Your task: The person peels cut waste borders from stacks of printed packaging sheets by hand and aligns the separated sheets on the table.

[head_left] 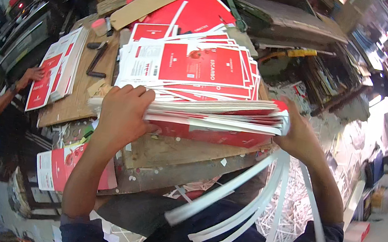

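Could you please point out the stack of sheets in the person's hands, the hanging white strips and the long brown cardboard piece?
Stack of sheets (212, 135): head view, red near side.
Hanging white strips (221, 189): head view, middle of leftmost strip.
Long brown cardboard piece (152, 5): head view, middle of upper face.

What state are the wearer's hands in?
Left hand: closed on the left end of a red-and-white printed paper stack.
Right hand: closed on its right end.

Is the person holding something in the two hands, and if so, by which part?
A stack of printed sheets: the left hand grips its left end, the right hand its right end, where white strips hang down.
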The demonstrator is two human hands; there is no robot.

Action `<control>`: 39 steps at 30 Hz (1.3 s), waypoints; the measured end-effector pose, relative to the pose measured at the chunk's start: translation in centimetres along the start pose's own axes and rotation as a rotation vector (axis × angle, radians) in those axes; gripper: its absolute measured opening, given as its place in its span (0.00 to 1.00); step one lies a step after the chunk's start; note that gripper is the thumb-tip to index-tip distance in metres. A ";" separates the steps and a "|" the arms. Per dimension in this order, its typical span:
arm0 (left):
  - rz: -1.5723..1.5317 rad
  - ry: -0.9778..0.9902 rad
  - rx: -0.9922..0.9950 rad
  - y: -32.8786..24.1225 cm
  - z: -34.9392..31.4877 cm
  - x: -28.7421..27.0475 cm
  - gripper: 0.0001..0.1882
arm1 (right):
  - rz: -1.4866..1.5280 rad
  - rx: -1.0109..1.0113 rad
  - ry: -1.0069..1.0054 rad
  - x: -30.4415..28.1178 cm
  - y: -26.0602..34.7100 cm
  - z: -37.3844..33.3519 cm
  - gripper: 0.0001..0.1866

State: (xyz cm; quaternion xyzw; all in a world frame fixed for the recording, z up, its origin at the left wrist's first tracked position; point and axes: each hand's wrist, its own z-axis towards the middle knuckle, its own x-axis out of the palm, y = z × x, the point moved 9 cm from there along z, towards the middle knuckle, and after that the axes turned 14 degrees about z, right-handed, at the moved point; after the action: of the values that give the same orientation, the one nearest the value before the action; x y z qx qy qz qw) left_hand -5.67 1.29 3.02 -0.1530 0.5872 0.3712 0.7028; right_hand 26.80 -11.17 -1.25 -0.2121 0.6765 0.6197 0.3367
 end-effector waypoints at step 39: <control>-0.681 -0.387 -0.439 15.3 -8.6 -7.7 0.41 | -0.793 0.996 -0.711 -36.8 -44.4 -47.8 0.36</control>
State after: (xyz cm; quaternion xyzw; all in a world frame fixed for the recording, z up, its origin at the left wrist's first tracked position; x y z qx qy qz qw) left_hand -22.77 3.46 11.33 -0.4108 0.2687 0.2561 0.8328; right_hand 74.00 -69.20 -5.41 -0.0488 0.6003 0.1016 0.7918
